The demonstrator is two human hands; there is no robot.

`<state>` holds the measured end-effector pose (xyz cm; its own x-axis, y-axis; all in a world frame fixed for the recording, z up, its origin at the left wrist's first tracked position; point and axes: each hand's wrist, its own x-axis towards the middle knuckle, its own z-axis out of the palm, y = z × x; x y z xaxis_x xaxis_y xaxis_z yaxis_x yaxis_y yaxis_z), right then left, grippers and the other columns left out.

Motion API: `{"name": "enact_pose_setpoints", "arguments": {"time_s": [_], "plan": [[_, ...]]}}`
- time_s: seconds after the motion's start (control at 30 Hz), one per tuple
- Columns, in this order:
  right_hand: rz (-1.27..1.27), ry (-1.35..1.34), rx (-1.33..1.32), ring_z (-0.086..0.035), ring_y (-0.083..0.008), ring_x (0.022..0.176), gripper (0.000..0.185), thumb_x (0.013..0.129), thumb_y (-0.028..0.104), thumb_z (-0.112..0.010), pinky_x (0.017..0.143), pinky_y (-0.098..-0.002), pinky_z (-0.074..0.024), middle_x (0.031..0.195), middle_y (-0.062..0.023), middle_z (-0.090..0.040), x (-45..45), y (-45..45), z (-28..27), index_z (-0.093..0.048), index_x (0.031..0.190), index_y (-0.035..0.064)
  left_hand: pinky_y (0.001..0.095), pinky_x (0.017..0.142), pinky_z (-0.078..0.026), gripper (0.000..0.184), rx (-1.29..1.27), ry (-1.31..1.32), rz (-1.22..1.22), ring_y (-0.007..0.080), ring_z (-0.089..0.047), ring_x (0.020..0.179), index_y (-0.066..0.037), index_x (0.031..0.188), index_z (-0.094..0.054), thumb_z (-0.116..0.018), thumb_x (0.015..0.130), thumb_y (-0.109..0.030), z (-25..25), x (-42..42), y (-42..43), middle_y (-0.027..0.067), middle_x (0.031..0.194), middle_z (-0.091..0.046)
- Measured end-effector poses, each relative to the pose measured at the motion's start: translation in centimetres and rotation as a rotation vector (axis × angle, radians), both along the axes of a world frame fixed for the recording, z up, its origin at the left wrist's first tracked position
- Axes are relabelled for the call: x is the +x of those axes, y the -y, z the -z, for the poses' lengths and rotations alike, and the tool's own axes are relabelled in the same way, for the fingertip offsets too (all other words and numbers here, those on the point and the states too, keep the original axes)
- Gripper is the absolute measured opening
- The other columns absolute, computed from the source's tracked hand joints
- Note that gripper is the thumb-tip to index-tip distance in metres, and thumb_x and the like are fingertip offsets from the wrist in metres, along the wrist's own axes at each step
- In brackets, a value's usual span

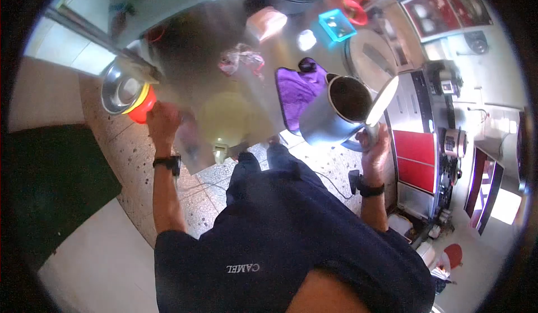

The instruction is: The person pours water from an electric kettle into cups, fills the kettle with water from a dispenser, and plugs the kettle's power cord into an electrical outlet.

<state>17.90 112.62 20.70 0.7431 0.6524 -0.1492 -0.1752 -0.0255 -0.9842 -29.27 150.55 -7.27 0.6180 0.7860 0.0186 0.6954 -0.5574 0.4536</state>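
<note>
My right hand [372, 143] is closed on the handle of a silver kettle [328, 119]. The kettle tilts, its pale lid [383, 101] is up, and its dark inside shows. At the left, my left hand [163, 121] has its fingers curled against a red bowl [142, 109], which is stacked with a yellow rim and a steel bowl [122, 91]. This stack appears beyond the counter's left edge, above the floor. A purple cloth [295, 92] lies beside the kettle on the shiny counter [207, 108].
On the counter are a crumpled plastic bag [241, 60], a pink bag [267, 23], a blue basket [337, 25], a red container [354, 13] and a round board [371, 58]. Appliances, including a cooker [454, 143], stand along the right side. Speckled tiles [210, 192] cover the floor.
</note>
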Motion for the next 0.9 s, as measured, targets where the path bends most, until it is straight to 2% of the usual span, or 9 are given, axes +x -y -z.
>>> {"name": "enact_pose_setpoints", "arguments": {"time_s": [0.03,0.07,0.17,0.33,0.4,0.47,0.6,0.73,0.9], "plan": [[0.053,0.030,-0.031,-0.054,-0.0117,0.058,0.045,0.096,0.047,-0.052,0.056,-0.0273,-0.0444,0.073,-0.0019,-0.060,-0.1,-0.3,0.3,-0.062,0.100,0.0041,0.0439,0.079,-0.048,0.039,0.623,-0.641,-0.028,0.0267,-0.055,0.094,-0.012,0.112,-0.055,-0.063,0.084,-0.038,0.6,-1.2,2.5,0.0097,0.097,-0.058],[0.059,0.030,-0.028,-0.054,-0.0117,0.058,0.045,0.096,0.047,-0.052,0.056,-0.0273,-0.0444,0.073,-0.0019,-0.060,0.2,0.1,0.6,-0.062,0.100,0.0041,0.0439,0.079,-0.048,0.039,0.627,-0.639,-0.024,0.0267,-0.055,0.094,-0.012,0.112,-0.055,-0.063,0.084,-0.038,0.4,-2.6,5.1,0.0097,0.097,-0.058],[0.016,0.038,-0.011,-0.050,-0.0104,0.056,0.046,0.095,0.048,-0.052,0.056,-0.0266,-0.0432,0.070,-0.0013,-0.057,1.7,1.0,1.1,-0.062,0.097,0.0034,0.0497,0.087,-0.047,0.058,0.243,-0.014,-0.324,0.0359,-0.054,0.100,-0.008,0.118,-0.052,-0.071,0.076,-0.042,-1.2,-6.0,12.8,0.0143,0.105,-0.058],[-0.069,0.012,-0.026,-0.049,-0.0097,0.057,0.047,0.095,0.048,-0.052,0.055,-0.0249,-0.0419,0.071,-0.0024,-0.056,5.4,1.3,1.4,-0.060,0.095,0.0018,0.0511,0.090,-0.044,0.066,0.035,-0.206,-0.522,0.0385,-0.053,0.101,-0.007,0.119,-0.051,-0.075,0.071,-0.046,-11.0,2.4,27.0,0.0162,0.105,-0.057],[-0.163,-0.046,0.001,-0.050,-0.0098,0.058,0.048,0.096,0.047,-0.050,0.055,-0.0233,-0.0408,0.075,-0.0035,-0.057,7.6,1.8,1.8,-0.060,0.097,0.0003,0.0514,0.091,-0.043,0.065,-0.094,-0.131,-0.531,0.0390,-0.052,0.102,-0.006,0.118,-0.051,-0.076,0.071,-0.045,-12.6,7.1,30.8,0.0169,0.104,-0.056],[-0.205,-0.055,0.006,-0.051,-0.0098,0.060,0.048,0.096,0.046,-0.049,0.055,-0.0227,-0.0402,0.077,-0.0038,-0.058,9.6,2.0,2.0,-0.060,0.100,-0.0005,0.0518,0.091,-0.043,0.066,-0.139,-0.086,-0.511,0.0390,-0.052,0.103,-0.006,0.120,-0.050,-0.077,0.071,-0.041,-11.1,10.7,33.7,0.0179,0.104,-0.056],[-0.287,-0.033,-0.040,-0.053,-0.0099,0.063,0.049,0.096,0.045,-0.048,0.054,-0.0223,-0.0392,0.081,-0.0043,-0.058,13.2,2.7,2.4,-0.060,0.106,-0.0021,0.0509,0.091,-0.043,0.071,0.105,-0.028,-0.487,0.0390,-0.051,0.105,-0.006,0.127,-0.045,-0.078,0.071,-0.035,-11.9,21.5,34.7,0.0188,0.106,-0.055],[-0.354,0.031,-0.013,-0.055,-0.0110,0.066,0.048,0.097,0.043,-0.046,0.054,-0.0224,-0.0405,0.082,-0.0047,-0.059,16.1,3.6,2.5,-0.061,0.101,-0.0026,0.0502,0.091,-0.044,0.065,0.173,0.067,-0.536,0.0398,-0.051,0.105,-0.006,0.125,-0.046,-0.075,0.072,-0.031,-12.0,29.7,30.9,0.0202,0.108,-0.055],[-0.342,0.016,-0.021,-0.055,-0.0110,0.065,0.046,0.097,0.041,-0.045,0.055,-0.0224,-0.0410,0.080,-0.0041,-0.059,17.8,4.8,2.6,-0.062,0.097,-0.0019,0.0492,0.091,-0.044,0.064,0.253,0.066,-0.595,0.0397,-0.052,0.104,-0.007,0.123,-0.047,-0.076,0.070,-0.027,-9.7,34.0,25.8,0.0206,0.109,-0.056]]}}
